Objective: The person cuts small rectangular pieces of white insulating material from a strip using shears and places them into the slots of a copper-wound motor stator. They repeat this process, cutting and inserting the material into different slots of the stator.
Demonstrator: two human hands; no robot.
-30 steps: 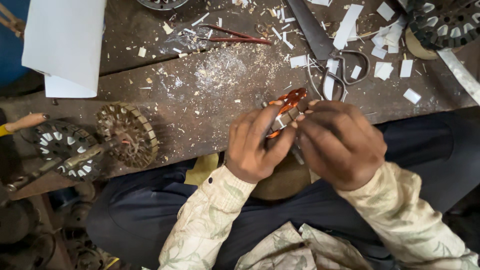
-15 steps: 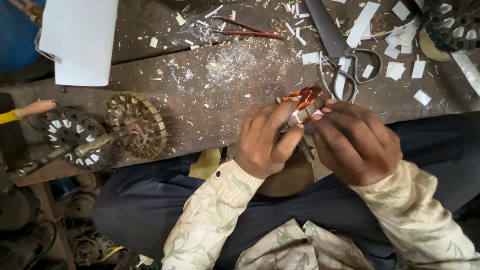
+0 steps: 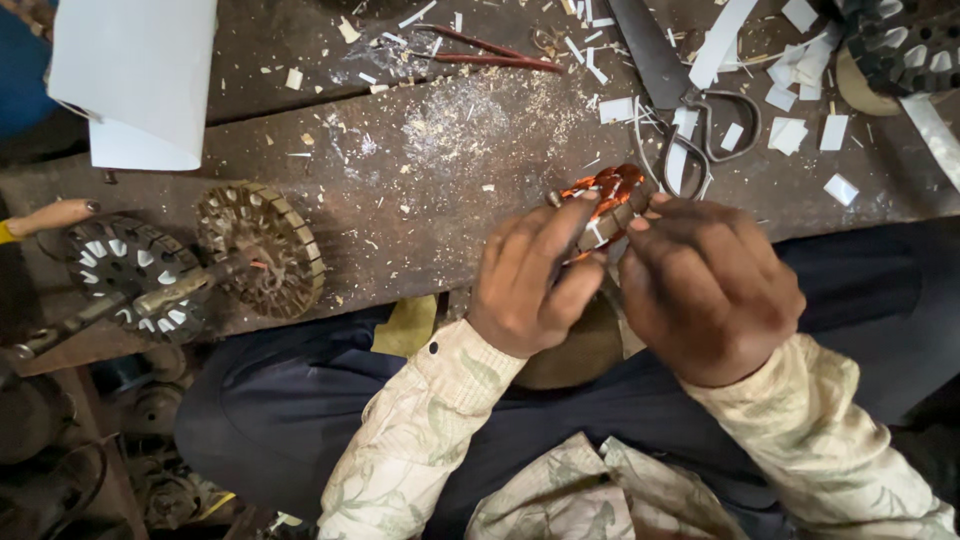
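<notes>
The left hand point(image 3: 530, 285) and the right hand point(image 3: 705, 290) meet in the middle, just above the person's lap. Between them they hold a small coil point(image 3: 605, 195) of orange wire. The left fingers point(image 3: 555, 235) are curled around the coil from the left, and the right fingers point(image 3: 650, 222) pinch it from the right, so both hands are closed on it. The coil sits at the near edge of the wooden surface point(image 3: 430, 150), which is dirty and covered in tiny chips. Just beyond the coil, to the right, lie big scissors point(image 3: 690, 110) with dark handles. Little white paper bits point(image 3: 800, 130) are spread around them. Far away in the middle lie 2 thin red sticks point(image 3: 490, 52). On the left side of the surface sit 2 round metal rings point(image 3: 262, 250) with slots, next to each other, with a tool lying across them. A big white sheet point(image 3: 135, 75) lies at the far left. At the far right corner is a dark ring point(image 3: 905, 45) with white slots. Another person's finger point(image 3: 55, 215) shows at the left edge.
</notes>
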